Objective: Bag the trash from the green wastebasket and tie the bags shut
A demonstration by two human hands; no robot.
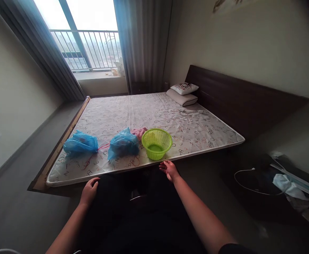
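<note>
Hovering empty right hand (169,170) near green basket (156,143); letter-printed mattress (196,130)

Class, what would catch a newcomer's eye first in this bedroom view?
A bright green basket sits at the mattress's near edge, just beyond the open right hand. Two blue plastic bags lie to its left, above the left hand.

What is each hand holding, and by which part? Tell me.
Nothing is held. The left hand hangs empty below the mattress edge; the right hand is open, near the green basket, not touching it.
</note>
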